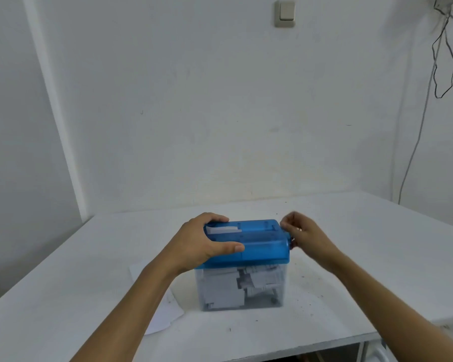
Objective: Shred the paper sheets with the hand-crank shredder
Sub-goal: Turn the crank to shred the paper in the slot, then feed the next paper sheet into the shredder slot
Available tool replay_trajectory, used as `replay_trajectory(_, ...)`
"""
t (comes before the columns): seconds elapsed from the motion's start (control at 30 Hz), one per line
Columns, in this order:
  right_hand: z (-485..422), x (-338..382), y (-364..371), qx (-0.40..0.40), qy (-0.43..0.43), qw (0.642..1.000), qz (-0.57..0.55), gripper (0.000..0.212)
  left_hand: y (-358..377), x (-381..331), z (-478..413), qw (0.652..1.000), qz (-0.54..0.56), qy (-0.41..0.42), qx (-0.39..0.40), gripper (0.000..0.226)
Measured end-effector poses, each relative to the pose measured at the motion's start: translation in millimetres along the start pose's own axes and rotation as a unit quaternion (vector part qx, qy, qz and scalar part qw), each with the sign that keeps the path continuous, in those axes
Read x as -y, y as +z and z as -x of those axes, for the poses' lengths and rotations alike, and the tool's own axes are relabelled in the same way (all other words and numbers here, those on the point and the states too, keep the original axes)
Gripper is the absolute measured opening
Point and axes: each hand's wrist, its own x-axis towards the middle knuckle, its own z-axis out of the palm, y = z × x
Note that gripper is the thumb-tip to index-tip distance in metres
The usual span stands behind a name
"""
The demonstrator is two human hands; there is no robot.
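Two hands on the shredder, mid-tabletop: left hand grip clamped over the blue lid, right hand pinching the mostly hidden crank. Light plastic, probably slides, so hold that lid down. Clear bin is well filled with strips; one spare sheet lies just left, toward the near edge.

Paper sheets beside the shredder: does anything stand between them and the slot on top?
Yes. The left hand grips the blue lid at the end nearest the sheets, its forearm passing over them. A white scrap sticks out of the lid beside that hand.
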Motion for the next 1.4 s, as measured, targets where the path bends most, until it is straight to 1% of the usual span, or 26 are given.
replay_trajectory(0.1, 21.1, -11.6, 11.9, -0.009, 0.042, 0.998, 0.048, 0.013, 0.2, -1.1, 1.1, 1.000, -0.003, 0.000, -0.006, 0.084)
replay_trajectory(0.2, 45.2, -9.7, 12.8, -0.002, 0.045, 0.995, 0.089, 0.012, 0.2, -1.2, -0.3, 1.000, -0.011, -0.002, -0.008, 0.085)
replay_trajectory(0.27, 60.0, -4.9, 9.8, 0.025, 0.040, 0.995, 0.091, 0.011, 0.1, -0.9, -1.0, 1.000, -0.014, -0.004, -0.006, 0.085)
replay_trajectory(0.37, 80.5, 8.2, -2.5, 0.086, 0.034, 0.992, 0.086, 0.009, 0.5, -1.2, -0.3, 1.000, -0.012, -0.008, -0.008, 0.086)
replay_trajectory(0.47, 97.0, 25.0, -18.7, 0.139, 0.004, 0.988, 0.072, 0.022, 0.0, -2.7, 0.8, 1.000, -0.008, -0.009, -0.006, 0.084)
replay_trajectory(0.53, 100.2, 36.7, -30.5, 0.143, -0.022, 0.986, 0.085, 0.028, -1.1, -2.9, 1.2, 1.000, -0.008, -0.009, -0.003, 0.083)
replay_trajectory(0.6, 95.6, 49.2, -42.0, 0.123, -0.051, 0.988, 0.079, 0.028, -1.5, -4.3, 1.6, 1.000, -0.011, -0.012, -0.001, 0.080)
replay_trajectory(0.7, 72.6, 67.4, -51.7, 0.049, -0.087, 0.994, 0.043, 0.030, -2.2, -6.2, 2.0, 1.000, -0.018, -0.012, 0.002, 0.079)
replay_trajectory(0.77, 50.4, 72.1, -50.5, 0.004, -0.092, 0.995, 0.048, 0.030, -2.6, -6.7, 2.6, 1.000, -0.022, -0.014, 0.004, 0.080)
replay_trajectory(0.87, 16.5, 64.2, -40.7, -0.019, -0.049, 0.997, 0.054, 0.032, -2.0, -4.6, 2.6, 1.000, -0.019, -0.015, 0.002, 0.074)
replay_trajectory(0.97, -5.7, 51.3, -31.1, -0.015, -0.007, 0.998, 0.067, 0.027, -0.7, -3.3, 2.7, 1.000, -0.015, -0.017, 0.000, 0.070)
replay_trajectory(1.03, -13.3, 47.8, -27.1, -0.013, 0.003, 0.996, 0.089, 0.021, 0.3, -3.9, 2.7, 1.000, -0.013, -0.018, -0.001, 0.069)
replay_trajectory(1.1, -16.4, 48.6, -24.3, -0.034, 0.007, 0.993, 0.116, 0.018, 0.5, -4.7, 2.6, 1.000, -0.013, -0.020, -0.003, 0.069)
replay_trajectory(1.17, -15.6, 54.2, -21.5, -0.087, -0.016, 0.986, 0.138, 0.015, 1.6, -5.9, 1.9, 1.000, -0.016, -0.021, -0.007, 0.069)
replay_trajectory(1.27, -8.6, 76.6, -12.4, -0.152, -0.093, 0.974, 0.142, 0.012, 4.7, -6.0, 0.0, 0.999, -0.024, -0.020, -0.015, 0.073)
replay_trajectory(1.33, -1.8, 95.3, -2.7, -0.172, -0.147, 0.963, 0.143, 0.012, 6.1, -6.5, -1.2, 0.999, -0.027, -0.021, -0.016, 0.078)
replay_trajectory(1.4, 5.8, 112.2, 11.4, -0.164, -0.190, 0.958, 0.139, 0.012, 3.1, -8.2, -1.1, 1.000, -0.008, -0.028, -0.011, 0.075)
